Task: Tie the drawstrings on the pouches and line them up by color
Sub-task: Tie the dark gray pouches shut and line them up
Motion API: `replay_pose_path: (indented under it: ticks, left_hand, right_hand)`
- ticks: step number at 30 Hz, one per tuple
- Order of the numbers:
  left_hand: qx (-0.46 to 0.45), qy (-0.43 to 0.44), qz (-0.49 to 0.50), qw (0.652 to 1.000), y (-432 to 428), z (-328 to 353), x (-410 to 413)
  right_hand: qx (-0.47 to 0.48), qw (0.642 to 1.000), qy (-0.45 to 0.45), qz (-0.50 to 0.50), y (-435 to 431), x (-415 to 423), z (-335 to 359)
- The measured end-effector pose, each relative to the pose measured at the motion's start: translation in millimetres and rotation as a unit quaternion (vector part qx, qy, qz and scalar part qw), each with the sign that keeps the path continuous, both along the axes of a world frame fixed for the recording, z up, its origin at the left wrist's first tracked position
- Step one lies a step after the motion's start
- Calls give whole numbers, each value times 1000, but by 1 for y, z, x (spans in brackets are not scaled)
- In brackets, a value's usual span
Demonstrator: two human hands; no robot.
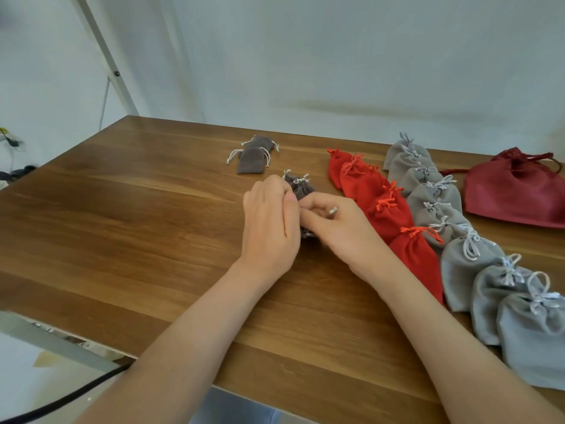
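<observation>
Fingers of my left hand [270, 220] and right hand [333, 228] pinch a brown pouch [301, 188] together, cinching its drawstring beside the red row [382, 209].

The wooden desk [128, 228] carries everything. Just right of the hands [293, 218] lies a row of red pouches [376, 203], overlapping one another, and just beyond it on the right a longer row of light grey pouches [458, 258] — both run from the far side toward the near edge. Farther right rests a larger dark red pouch [513, 194]. Beyond the hands, two flat brown-grey pouches [252, 157] lie untied, one overlapping the other. Touching the hands sit small brown-grey pouches [299, 186] — cinched at the top.
</observation>
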State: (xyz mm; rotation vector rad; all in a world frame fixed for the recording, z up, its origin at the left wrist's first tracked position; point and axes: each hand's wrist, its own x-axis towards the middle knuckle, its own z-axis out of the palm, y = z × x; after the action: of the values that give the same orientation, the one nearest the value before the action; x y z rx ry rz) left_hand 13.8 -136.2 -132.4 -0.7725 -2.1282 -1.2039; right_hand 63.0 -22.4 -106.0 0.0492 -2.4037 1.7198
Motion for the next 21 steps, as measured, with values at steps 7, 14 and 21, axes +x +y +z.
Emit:
replay_pose_path:
  ticks: [7,14,21]
  left_hand:
    - [97,25,-57,993,3,4,3]
    - [222,-146,-114,957,2,14,4]
    - [91,-233,-86,964,8,8,6]
  right_hand:
    - [-122,989,-17,81,1,4,4]
    - [-256,957,-70,117,3,0,1]
    - [-278,959,-44,-24,4,-5,-1]
